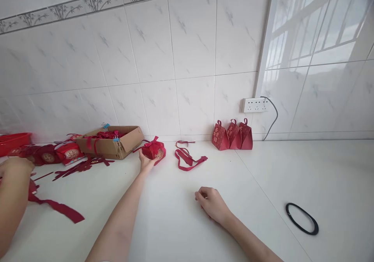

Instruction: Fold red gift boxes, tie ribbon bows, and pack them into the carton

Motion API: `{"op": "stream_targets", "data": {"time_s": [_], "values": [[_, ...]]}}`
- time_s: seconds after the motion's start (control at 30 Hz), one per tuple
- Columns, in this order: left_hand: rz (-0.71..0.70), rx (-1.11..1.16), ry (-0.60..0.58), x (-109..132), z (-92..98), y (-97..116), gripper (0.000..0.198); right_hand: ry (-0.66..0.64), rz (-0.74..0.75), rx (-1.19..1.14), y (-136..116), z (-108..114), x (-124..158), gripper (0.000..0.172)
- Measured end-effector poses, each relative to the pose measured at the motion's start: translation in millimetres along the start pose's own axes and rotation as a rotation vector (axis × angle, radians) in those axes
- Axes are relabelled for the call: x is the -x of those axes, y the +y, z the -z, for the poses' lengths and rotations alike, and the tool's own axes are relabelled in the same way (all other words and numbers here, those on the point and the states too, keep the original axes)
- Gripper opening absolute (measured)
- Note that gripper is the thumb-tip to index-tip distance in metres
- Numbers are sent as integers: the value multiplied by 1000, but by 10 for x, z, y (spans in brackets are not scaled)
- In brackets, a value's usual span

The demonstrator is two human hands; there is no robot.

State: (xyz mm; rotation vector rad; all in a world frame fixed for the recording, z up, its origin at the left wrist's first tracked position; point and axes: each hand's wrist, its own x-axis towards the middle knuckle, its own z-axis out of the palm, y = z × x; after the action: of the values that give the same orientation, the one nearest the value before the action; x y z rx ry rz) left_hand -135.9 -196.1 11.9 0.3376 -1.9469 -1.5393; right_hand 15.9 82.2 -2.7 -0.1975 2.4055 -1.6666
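My left hand reaches far forward and grips a small red gift box with a ribbon on top, which rests on the white surface beside a cardboard box. My right hand lies on the white surface nearer to me, its fingers curled under, and I see nothing in it. Loose red ribbon strips lie just right of the gift box. Three folded red gift boxes stand side by side against the tiled wall.
Another person's hand at the far left is over a long red strip. Red flat boxes and a red basin sit left. A black ring lies right. A socket strip hangs on the wall.
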Motion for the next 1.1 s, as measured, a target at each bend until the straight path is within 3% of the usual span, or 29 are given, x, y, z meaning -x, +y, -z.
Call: {"op": "stream_targets", "data": {"time_s": [0.17,0.3,0.43,0.5,0.6,0.67,0.9,1.0,1.1], "values": [[-84,-60,-96,300,61,157,115,38,42,-64,8,-22,-20,22],[-259,-27,-327,748,80,316,111,204,148,-166,-15,25,-15,31],[-590,67,-685,1265,-164,448,101,484,330,-295,-54,234,16,41],[-627,96,-772,1501,-365,474,98,560,395,-331,-60,354,45,45],[-585,146,-822,1759,-612,471,96,606,424,-333,-53,472,88,43],[-532,157,-838,1841,-676,466,95,623,412,-312,-43,499,107,39],[-241,179,-926,1834,-497,560,96,621,384,-207,-13,504,9,38],[-161,188,-943,1870,-484,607,98,683,301,-147,38,712,-202,36],[-165,213,-1009,1907,-511,627,96,791,215,-30,126,1109,-486,22]]}}
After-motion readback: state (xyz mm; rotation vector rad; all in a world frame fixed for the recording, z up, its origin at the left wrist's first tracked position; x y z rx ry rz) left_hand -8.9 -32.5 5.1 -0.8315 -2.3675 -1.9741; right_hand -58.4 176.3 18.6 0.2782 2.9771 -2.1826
